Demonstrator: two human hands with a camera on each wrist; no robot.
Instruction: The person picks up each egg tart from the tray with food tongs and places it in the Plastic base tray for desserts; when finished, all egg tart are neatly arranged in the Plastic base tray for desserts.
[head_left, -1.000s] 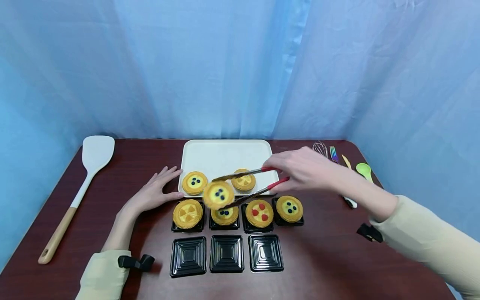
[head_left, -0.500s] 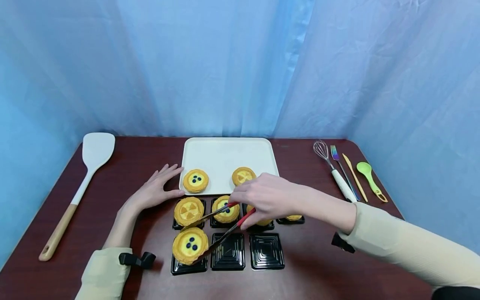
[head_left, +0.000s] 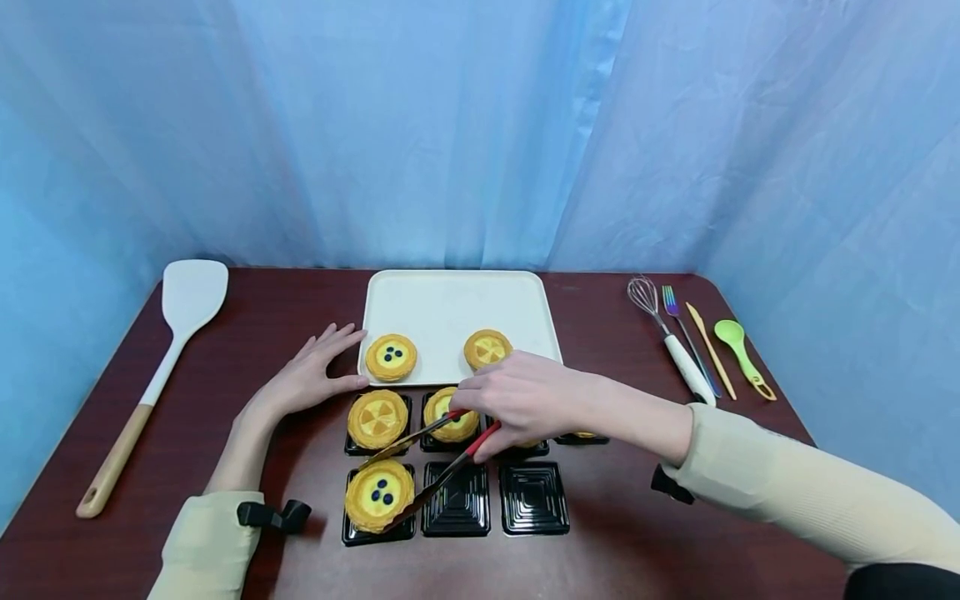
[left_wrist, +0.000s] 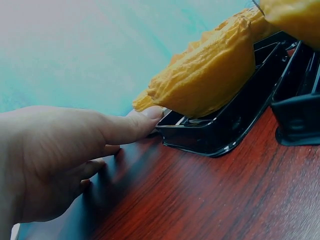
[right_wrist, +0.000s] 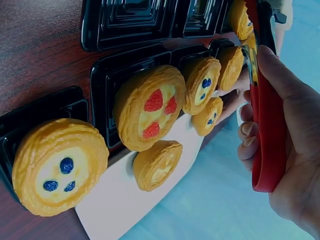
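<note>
Now tongs (head_left: 438,457) holding tart (head_left: 378,494), over tray edge (head_left: 352,533)

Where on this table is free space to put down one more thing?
Bare wood lies between the spatula and the left hand, and the tray's far half is free. Around the black holders and tongs it is crowded.

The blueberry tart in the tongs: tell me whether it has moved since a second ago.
Yes. The blueberry tart came toward the person, from the near edge of the white tray down onto the front-left black holder, still between the tongs.
</note>
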